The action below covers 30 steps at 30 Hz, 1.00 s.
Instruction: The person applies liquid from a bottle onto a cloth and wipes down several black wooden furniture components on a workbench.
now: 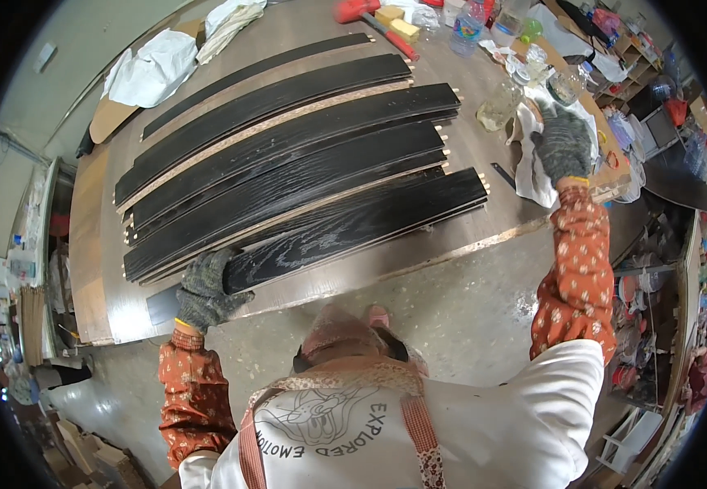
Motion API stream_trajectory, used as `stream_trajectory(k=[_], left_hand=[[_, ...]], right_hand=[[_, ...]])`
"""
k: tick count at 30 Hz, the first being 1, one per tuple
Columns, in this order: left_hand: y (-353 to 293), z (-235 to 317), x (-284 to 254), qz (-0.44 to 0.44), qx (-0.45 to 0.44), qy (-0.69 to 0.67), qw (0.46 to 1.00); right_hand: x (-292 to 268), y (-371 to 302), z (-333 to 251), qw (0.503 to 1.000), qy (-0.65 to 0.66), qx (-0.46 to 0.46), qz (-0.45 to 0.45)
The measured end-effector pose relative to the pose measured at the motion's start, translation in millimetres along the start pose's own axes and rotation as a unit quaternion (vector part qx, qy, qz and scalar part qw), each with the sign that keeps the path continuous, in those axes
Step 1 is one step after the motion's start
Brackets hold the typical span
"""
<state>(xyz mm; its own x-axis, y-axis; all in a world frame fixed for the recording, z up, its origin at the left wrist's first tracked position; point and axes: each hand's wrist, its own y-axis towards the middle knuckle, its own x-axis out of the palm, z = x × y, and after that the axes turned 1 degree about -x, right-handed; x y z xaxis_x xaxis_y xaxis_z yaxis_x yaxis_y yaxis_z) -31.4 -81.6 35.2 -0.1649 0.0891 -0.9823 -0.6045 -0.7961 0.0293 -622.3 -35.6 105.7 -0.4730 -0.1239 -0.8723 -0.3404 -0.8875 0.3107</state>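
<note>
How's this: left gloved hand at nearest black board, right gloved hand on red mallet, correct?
No: head view shows the right gloved hand at the white sheet, away from the red mallet. Left gloved hand at nearest black board: correct.

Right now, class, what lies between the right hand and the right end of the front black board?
In the head view, a white cloth by the right hand, then a dark strip on the tabletop, nearer the black board.
</note>
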Motion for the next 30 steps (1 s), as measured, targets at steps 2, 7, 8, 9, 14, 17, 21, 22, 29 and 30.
stream_trajectory(k=[2,7,8,9,14,17,21,22,29,30], left_hand=[[3.6,1.0,-1.0,-0.024,-0.002,0.005,1.0],[1.7,-8.3,8.5,-0.039,-0.012,0.01,0.999],[-0.1,-10.1,9.4,-0.038,-0.013,0.011,0.999],[-3.2,-11.3,9.1,-0.026,0.006,-0.017,1.0],[-16.6,-20.0,4.8,-0.02,-0.005,-0.028,0.999],[-12.0,-14.5,-2.9,-0.05,-0.029,-0.022,0.998],[-12.3,-10.9,-3.1,-0.045,-0.03,-0.037,0.998],[-11.5,-9.4,-3.1,-0.043,-0.032,-0.038,0.998],[-14.7,-17.3,4.0,-0.024,0.005,-0.033,0.999],[-11.6,-13.7,1.7,-0.024,0.005,-0.035,0.999]], right_hand=[[25.9,-19.7,-21.3,0.992,0.1,-0.046,-0.062],[72.4,-58.3,-46.9,0.985,0.151,-0.079,-0.023],[76.2,-64.7,-44.8,0.985,0.152,-0.08,-0.022],[69.2,-67.5,-49.0,0.982,0.151,-0.113,-0.017],[47.1,-122.6,-65.8,0.965,0.205,-0.165,-0.015],[55.3,-147.5,-58.9,0.942,0.28,-0.184,-0.023],[34.4,-143.8,-37.1,0.909,0.309,-0.268,-0.073],[40.9,-144.4,-33.1,0.909,0.306,-0.271,-0.08],[70.7,-145.9,-5.4,0.904,0.313,-0.288,-0.05],[67.7,-144.4,-6.8,0.904,0.312,-0.289,-0.051]])
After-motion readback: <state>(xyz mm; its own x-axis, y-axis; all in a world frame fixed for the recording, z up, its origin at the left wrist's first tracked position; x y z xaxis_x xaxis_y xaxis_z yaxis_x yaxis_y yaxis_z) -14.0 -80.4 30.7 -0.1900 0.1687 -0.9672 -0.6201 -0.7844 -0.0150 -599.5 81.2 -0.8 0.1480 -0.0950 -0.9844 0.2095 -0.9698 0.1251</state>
